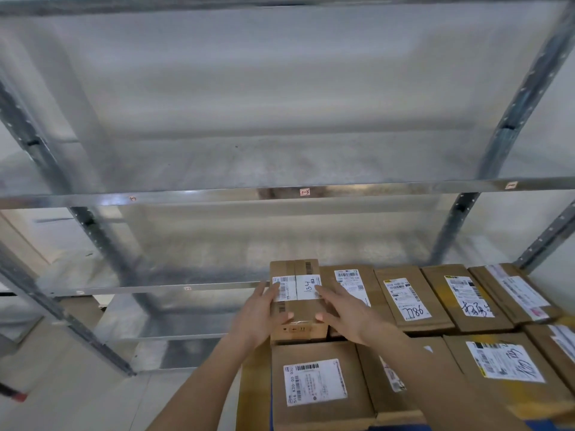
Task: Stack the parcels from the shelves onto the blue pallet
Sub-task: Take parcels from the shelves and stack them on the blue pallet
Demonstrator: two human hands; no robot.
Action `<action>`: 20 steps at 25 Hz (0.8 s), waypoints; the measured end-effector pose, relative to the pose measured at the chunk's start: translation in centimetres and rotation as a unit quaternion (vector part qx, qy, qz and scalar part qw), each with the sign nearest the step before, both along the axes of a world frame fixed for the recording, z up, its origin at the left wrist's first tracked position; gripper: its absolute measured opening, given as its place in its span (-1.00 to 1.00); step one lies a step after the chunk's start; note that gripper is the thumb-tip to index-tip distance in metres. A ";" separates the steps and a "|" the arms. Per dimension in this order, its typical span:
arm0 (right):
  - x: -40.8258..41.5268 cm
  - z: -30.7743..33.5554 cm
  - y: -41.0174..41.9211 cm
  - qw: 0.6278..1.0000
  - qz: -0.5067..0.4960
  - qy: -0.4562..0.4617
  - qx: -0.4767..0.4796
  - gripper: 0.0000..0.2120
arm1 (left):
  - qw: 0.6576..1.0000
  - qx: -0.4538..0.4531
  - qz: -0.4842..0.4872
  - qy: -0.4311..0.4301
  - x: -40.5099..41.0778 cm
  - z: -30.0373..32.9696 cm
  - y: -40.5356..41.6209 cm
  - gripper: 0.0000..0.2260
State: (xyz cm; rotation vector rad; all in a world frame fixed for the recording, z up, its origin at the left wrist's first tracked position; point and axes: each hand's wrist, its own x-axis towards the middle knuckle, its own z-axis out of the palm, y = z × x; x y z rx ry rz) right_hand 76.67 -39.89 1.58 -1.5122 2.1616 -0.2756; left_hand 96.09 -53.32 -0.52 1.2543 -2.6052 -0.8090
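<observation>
A brown cardboard parcel (297, 295) with a white label marked "134" sits at the far left end of a row of parcels. My left hand (263, 315) grips its left side with the thumb on top. My right hand (343, 315) holds its right side, thumb on the top face. Several more labelled brown parcels lie flat in two rows to the right and nearer me, such as one marked "7786" (410, 298) and one in front (319, 384). A sliver of the blue pallet (271, 399) shows beneath the stack.
A metal shelving rack (280, 194) stands directly ahead with bare grey shelves. Its slanted uprights (93, 231) frame the left and right. Pale floor (77, 384) lies to the left of the stack.
</observation>
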 end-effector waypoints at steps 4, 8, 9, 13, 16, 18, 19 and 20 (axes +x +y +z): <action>-0.5 5.8 2.4 0.994 -0.022 0.102 -0.016 -0.37 | 0.995 -0.085 -0.048 0.008 -0.8 5.7 0.5 -0.41; -0.7 12.2 6.9 0.980 -0.082 0.179 -0.040 -0.36 | 0.982 -0.144 -0.119 0.026 -3.0 11.6 2.5 -0.39; -0.7 13.7 8.2 0.975 -0.096 0.196 -0.037 -0.34 | 0.978 -0.151 -0.140 0.035 -3.5 12.9 3.2 -0.38; -0.8 18.5 14.4 0.964 -0.135 0.229 -0.008 -0.27 | 0.962 -0.165 -0.205 0.073 -5.6 16.9 6.8 -0.37; -0.9 20.9 20.1 0.950 -0.192 0.247 -0.015 -0.26 | 0.947 -0.163 -0.252 0.111 -7.4 19.5 11.0 -0.37; -0.8 22.2 24.2 0.938 -0.232 0.256 -0.020 -0.28 | 0.936 -0.162 -0.284 0.132 -8.7 20.9 14.5 -0.37; -0.8 22.7 26.2 0.934 -0.248 0.256 -0.023 -0.29 | 0.930 -0.164 -0.295 0.143 -9.4 21.4 16.3 -0.38; -0.7 23.1 28.1 0.929 -0.263 0.258 -0.024 -0.30 | 0.925 -0.163 -0.308 0.151 -10.1 21.9 18.1 -0.38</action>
